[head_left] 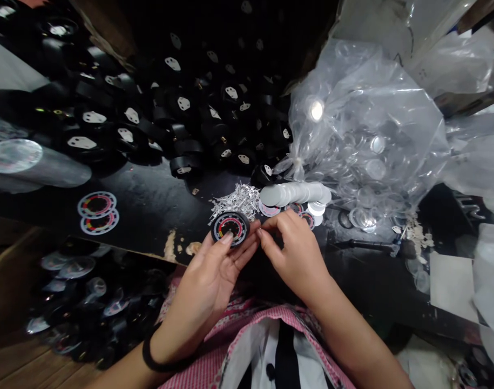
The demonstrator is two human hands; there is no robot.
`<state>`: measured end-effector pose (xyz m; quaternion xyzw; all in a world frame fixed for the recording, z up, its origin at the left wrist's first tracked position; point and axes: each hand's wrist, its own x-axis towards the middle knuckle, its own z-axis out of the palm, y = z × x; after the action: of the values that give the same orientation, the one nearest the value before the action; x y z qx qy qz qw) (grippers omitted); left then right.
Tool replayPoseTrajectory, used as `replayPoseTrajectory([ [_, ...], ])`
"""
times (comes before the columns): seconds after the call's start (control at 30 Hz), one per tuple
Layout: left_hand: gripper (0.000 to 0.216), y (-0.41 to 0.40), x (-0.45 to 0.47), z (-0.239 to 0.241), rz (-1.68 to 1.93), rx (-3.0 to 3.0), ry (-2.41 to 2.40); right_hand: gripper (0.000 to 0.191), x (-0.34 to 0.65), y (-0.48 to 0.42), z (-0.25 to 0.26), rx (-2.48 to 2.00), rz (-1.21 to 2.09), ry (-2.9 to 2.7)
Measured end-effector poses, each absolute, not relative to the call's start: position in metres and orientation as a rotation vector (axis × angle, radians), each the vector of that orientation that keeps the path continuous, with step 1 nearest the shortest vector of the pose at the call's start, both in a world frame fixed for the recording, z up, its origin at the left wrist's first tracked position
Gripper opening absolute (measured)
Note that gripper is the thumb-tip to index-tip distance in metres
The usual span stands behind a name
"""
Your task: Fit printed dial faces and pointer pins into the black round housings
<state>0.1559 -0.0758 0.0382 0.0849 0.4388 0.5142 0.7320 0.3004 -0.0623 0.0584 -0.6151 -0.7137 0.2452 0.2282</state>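
A round black gauge point(235, 223), its dial ringed in red, yellow and white, rests in my left hand point(212, 275) with the thumb pressed on its face. My right hand point(295, 254) is beside it, thumb and index finger pinched close to my left fingertips. Whatever the pinch holds, if anything, is too small to make out. Just beyond the gauge lies a heap of thin white slivers, like gauge pointers point(241, 200). To its right a toppled row of silvery discs point(295, 193) lies over several printed dial plates point(307, 219).
Black gauge housings point(182, 102) are piled along the back. Two dial plates point(96, 205) overlap at left, near a plastic-wrapped roll point(40, 162). A bag of clear covers point(364, 119) stands at right, behind a black-handled tool point(368, 245). Finished-looking gauges point(74, 267) fill the space below left.
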Motion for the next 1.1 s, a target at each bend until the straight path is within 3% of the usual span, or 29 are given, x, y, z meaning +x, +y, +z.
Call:
replayPoseTrajectory([
  [0.23,0.04,-0.07,0.158,0.043,1.157,0.345,1.06,0.012,0.307,-0.068,0.068,-1.536,0.809,-1.75],
  [0.43,0.019,-0.063,0.171,0.041,1.037,0.417,1.047,0.009,0.303,-0.071,0.072,-1.544,0.776,-1.78],
  [1.1,0.022,-0.076,0.156,0.047,1.055,0.903,1.253,0.021,0.3,-0.082,0.079,-1.596,0.879,-1.752],
])
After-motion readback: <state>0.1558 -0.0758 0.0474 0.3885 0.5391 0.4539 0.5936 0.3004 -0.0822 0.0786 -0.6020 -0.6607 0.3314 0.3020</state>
